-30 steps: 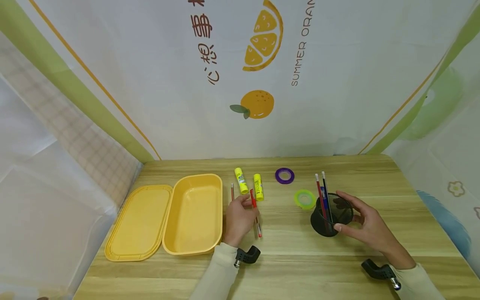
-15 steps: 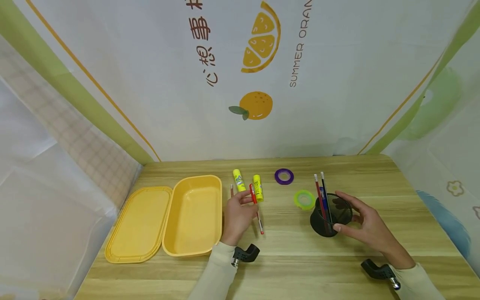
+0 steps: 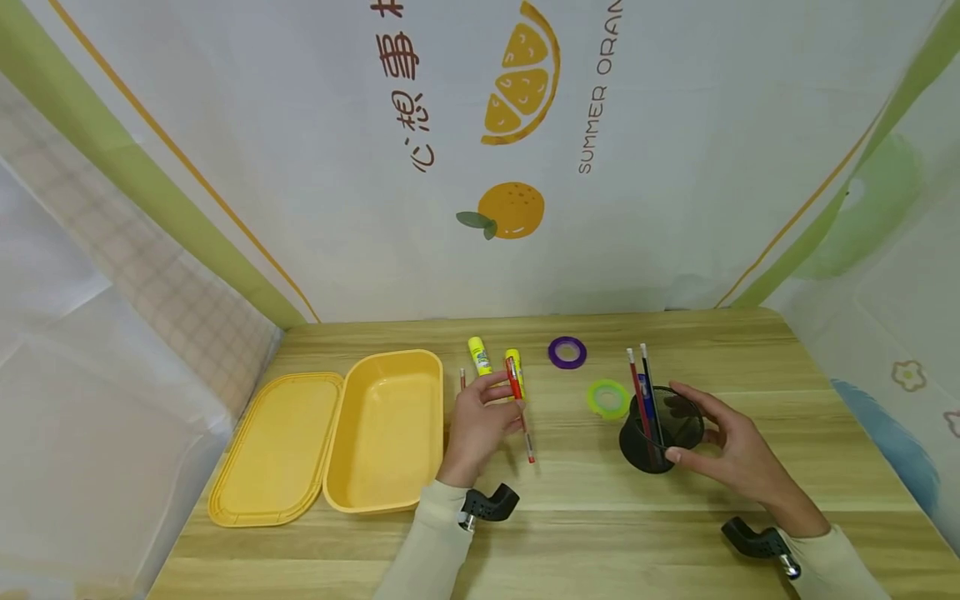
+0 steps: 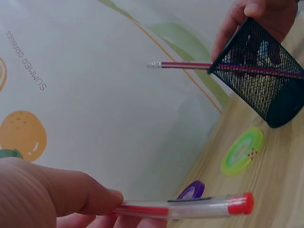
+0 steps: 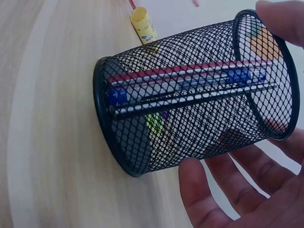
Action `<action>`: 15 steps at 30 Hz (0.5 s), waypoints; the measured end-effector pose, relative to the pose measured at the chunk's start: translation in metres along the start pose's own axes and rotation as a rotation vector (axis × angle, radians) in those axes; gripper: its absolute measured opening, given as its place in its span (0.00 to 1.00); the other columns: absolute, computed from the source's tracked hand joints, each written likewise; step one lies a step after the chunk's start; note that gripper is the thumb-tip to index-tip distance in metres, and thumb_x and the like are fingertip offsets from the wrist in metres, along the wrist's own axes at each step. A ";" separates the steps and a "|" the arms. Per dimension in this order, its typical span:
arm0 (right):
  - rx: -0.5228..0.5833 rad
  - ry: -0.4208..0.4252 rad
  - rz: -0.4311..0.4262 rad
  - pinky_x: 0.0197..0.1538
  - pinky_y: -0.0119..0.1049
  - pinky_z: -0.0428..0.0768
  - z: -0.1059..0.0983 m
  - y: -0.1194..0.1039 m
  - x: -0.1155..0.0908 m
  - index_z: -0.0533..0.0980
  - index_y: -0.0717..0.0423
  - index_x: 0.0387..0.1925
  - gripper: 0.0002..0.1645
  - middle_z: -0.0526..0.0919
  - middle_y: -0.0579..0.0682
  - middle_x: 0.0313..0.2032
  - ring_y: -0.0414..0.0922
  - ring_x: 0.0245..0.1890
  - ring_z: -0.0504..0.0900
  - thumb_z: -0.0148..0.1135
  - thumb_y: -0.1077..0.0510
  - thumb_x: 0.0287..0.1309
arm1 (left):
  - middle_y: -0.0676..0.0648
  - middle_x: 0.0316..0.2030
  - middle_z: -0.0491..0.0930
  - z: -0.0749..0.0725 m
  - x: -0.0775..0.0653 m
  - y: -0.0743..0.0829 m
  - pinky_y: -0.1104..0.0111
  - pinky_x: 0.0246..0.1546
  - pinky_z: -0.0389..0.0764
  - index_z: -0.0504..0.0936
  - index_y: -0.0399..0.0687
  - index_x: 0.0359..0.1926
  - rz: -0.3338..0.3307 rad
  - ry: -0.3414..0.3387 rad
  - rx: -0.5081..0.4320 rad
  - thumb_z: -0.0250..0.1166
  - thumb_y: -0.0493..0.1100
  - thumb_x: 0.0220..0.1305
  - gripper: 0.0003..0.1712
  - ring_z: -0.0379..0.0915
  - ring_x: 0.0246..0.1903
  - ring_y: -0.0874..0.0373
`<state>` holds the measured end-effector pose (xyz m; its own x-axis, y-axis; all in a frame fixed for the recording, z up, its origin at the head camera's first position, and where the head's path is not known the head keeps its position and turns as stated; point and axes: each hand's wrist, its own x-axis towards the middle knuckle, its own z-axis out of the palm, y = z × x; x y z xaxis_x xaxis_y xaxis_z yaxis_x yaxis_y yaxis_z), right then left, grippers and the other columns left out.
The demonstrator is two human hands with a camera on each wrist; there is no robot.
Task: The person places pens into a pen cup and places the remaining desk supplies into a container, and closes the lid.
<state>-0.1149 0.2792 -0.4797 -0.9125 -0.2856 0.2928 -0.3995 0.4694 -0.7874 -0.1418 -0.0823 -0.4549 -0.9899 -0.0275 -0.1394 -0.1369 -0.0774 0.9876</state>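
Note:
My left hand (image 3: 476, 425) pinches a clear gel pen (image 4: 232, 206) with a red cap and a red end plug, between thumb and fingers. In the head view the pen slants over one of the yellow glue sticks (image 3: 512, 356), partly hiding it. On the right side, my right hand (image 3: 738, 454) grips the rim and side of a black mesh pen holder (image 5: 190, 95), which leans at a tilt. Inside the holder are a red pencil (image 3: 639, 383), a black pencil (image 3: 648, 367) and a blue pen (image 3: 646, 396).
A second glue stick (image 3: 479, 354) lies beside the first, near a pencil (image 3: 462, 377) partly behind the left hand. Further right are a purple tape roll (image 3: 553, 354) and a green tape roll (image 3: 596, 400). At left sit a yellow box (image 3: 386, 442) and its lid (image 3: 277, 450).
My left hand has brought the gel pen slightly to the right, and its lower end has swung right and away from me. My right hand and the pen holder have hardly moved.

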 end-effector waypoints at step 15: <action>0.004 -0.003 -0.006 0.49 0.23 0.81 -0.001 0.000 0.000 0.65 0.55 0.79 0.52 0.71 0.37 0.72 0.22 0.65 0.69 0.77 0.68 0.55 | 0.36 0.56 0.80 0.019 -0.002 0.022 0.58 0.45 0.91 0.76 0.40 0.69 0.028 -0.120 -0.083 0.70 0.32 0.67 0.30 0.87 0.43 0.55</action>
<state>-0.1152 0.2797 -0.4796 -0.9099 -0.2907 0.2960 -0.4046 0.4644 -0.7878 -0.1434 -0.0653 -0.4312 -0.9913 0.0885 -0.0975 -0.1108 -0.1610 0.9807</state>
